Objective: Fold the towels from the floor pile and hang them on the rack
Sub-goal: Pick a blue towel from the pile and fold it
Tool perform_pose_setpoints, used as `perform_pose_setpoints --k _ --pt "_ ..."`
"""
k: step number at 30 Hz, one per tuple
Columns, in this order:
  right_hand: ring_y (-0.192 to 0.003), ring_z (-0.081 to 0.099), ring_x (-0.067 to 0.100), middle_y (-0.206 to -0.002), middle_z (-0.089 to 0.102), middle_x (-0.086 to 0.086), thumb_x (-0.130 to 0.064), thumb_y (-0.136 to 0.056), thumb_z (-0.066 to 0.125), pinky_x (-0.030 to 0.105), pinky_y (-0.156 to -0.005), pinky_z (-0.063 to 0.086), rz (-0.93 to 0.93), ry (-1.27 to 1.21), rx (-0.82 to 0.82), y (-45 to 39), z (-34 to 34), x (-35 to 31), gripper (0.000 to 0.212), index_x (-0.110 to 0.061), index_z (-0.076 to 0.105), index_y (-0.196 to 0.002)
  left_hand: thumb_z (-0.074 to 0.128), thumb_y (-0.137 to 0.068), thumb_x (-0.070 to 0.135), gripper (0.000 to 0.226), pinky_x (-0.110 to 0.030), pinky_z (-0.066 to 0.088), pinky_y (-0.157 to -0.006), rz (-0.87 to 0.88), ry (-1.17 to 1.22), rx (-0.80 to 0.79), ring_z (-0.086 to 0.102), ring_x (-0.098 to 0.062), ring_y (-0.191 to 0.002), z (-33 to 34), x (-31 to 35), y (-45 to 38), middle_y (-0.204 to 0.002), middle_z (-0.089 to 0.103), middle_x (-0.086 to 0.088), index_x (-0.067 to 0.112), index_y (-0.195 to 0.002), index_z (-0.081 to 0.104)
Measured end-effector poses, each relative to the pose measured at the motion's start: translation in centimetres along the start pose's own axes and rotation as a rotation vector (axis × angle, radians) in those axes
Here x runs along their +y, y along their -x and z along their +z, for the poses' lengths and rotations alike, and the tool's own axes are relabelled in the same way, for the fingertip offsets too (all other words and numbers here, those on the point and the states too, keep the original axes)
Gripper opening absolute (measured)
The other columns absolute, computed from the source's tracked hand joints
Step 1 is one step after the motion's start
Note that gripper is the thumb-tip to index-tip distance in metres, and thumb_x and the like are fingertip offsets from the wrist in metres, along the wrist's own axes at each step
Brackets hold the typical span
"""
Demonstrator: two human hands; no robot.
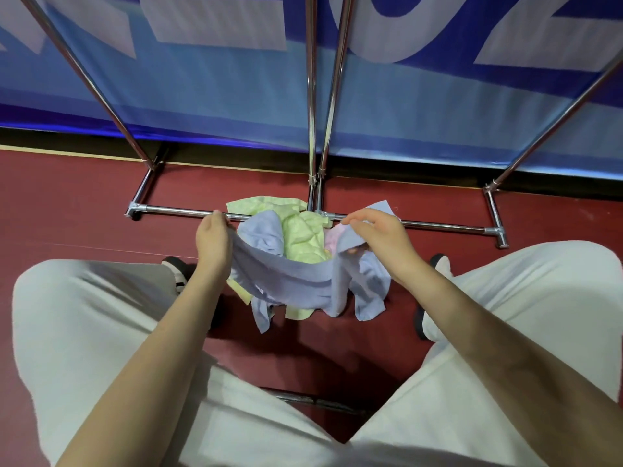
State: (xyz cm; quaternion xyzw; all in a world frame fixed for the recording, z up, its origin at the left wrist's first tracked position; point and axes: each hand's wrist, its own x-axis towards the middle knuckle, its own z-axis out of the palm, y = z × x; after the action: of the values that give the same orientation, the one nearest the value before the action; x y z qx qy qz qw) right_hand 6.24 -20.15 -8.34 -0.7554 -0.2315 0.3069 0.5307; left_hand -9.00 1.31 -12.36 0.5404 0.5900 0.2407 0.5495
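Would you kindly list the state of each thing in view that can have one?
Blue towel: unfolded, held up at two edges, sagging between the hands.
Left hand: pinching the towel's left edge.
Right hand: gripping the towel's right edge.
Towel pile: crumpled on the floor, green, blue and pink pieces, unfolded.
Rack: standing upright; no towels on the bars that show.

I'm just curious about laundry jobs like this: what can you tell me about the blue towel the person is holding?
The blue towel is pale lavender-blue, soft cloth, crumpled and unfolded. The left hand and the right hand each pinch its top edge, so it sags between them in a loose swag, ends dangling. It hangs just above the pile of green and pink towels on the red floor, in front of the rack.
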Motion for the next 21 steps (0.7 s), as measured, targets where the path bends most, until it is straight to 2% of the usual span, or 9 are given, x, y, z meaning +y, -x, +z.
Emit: perform_pose_setpoints --k 2,4,6,9,12,15,16,18,21 --pt "-0.073 0.068 0.008 -0.086 0.069 0.001 0.002 -0.093 0.052 0.025 -0.078 0.057 0.067 -0.175 -0.124 0.4 0.2 -0.6 0.019 -0.009 0.067 -0.100 0.038 -0.096 0.020 0.032 -0.029 0.032 -0.052 -0.072 0.078 -0.071 0.041 -0.017 -0.056 1.2 0.3 1.0 -0.054 0.051 0.001 0.012 -0.067 0.048" --pt "-0.072 0.069 0.005 -0.071 0.069 -0.007 0.008 -0.091 0.052 0.016 -0.071 0.055 0.057 -0.193 -0.240 0.8 0.5 -1.0 0.025 -0.002 0.060 -0.112 0.041 -0.099 0.022 0.032 -0.026 0.031 -0.050 -0.164 0.185 -0.164 0.038 -0.013 -0.050 2.1 0.7 1.8 -0.046 0.048 0.005 0.015 -0.067 0.047" --pt "-0.078 0.070 0.006 -0.086 0.071 0.003 0.010 -0.091 0.051 0.014 -0.072 0.053 0.040 -0.177 -0.287 0.9 0.9 -1.4 0.028 -0.006 0.056 -0.114 0.043 -0.100 0.023 0.031 -0.024 0.032 -0.052 -0.205 0.259 -0.268 0.038 -0.011 -0.051 2.6 1.1 2.5 -0.055 0.044 0.002 0.015 -0.071 0.047" --pt "-0.099 0.067 0.019 -0.113 0.064 0.022 0.008 -0.093 0.050 0.024 -0.087 0.055 -0.007 -0.136 -0.286 0.7 1.4 -1.5 0.028 -0.004 0.057 -0.117 0.039 -0.094 0.016 0.024 -0.024 0.029 -0.053 -0.240 0.390 -0.418 0.033 -0.011 -0.053 2.7 2.1 4.0 -0.062 0.033 0.000 0.015 -0.070 0.042" --pt "-0.102 0.065 0.022 -0.116 0.061 0.030 0.007 -0.094 0.048 0.021 -0.087 0.054 -0.035 -0.134 -0.289 0.6 1.5 -1.7 0.033 0.001 0.054 -0.126 0.034 -0.091 0.011 0.023 -0.023 0.031 -0.054 -0.246 0.492 -0.513 0.035 -0.012 -0.053 2.8 3.3 5.2 -0.057 0.034 0.000 0.012 -0.071 0.043" --pt "-0.103 0.065 0.030 -0.112 0.055 0.042 0.005 -0.096 0.044 0.017 -0.081 0.053 -0.078 -0.119 -0.301 0.5 1.4 -2.0 0.029 -0.006 0.058 -0.118 0.032 -0.092 0.008 0.023 -0.023 0.032 -0.056 -0.235 0.545 -0.530 0.034 -0.013 -0.055 3.2 4.0 6.0 -0.057 0.036 0.000 0.011 -0.072 0.043" --pt "-0.102 0.066 0.030 -0.112 0.055 0.041 0.004 -0.097 0.043 0.017 -0.079 0.053 -0.089 -0.115 -0.297 0.5 1.4 -2.1 0.028 -0.010 0.059 -0.114 0.032 -0.092 0.007 0.023 -0.024 0.031 -0.058 -0.233 0.552 -0.522 0.034 -0.013 -0.057 3.4 4.1 6.2 -0.060 0.034 -0.001 0.011 -0.072 0.043" --pt "-0.091 0.070 0.019 -0.107 0.065 0.027 0.000 -0.098 0.045 0.019 -0.077 0.055 -0.105 -0.114 -0.280 0.4 1.5 -2.1 0.023 -0.010 0.062 -0.109 0.032 -0.093 0.006 0.022 -0.024 0.032 -0.062 -0.238 0.548 -0.520 0.033 -0.014 -0.060 3.8 4.1 6.4 -0.067 0.030 -0.002 0.011 -0.074 0.043" --pt "-0.069 0.067 0.009 -0.075 0.069 0.004 -0.008 -0.097 0.052 0.020 -0.066 0.053 -0.158 -0.024 -0.214 0.2 1.4 -1.9 0.017 -0.001 0.067 -0.099 0.032 -0.094 0.007 0.022 -0.025 0.034 -0.066 -0.239 0.520 -0.530 0.037 -0.014 -0.065 4.3 4.2 6.7 -0.071 0.034 -0.003 0.011 -0.077 0.047"
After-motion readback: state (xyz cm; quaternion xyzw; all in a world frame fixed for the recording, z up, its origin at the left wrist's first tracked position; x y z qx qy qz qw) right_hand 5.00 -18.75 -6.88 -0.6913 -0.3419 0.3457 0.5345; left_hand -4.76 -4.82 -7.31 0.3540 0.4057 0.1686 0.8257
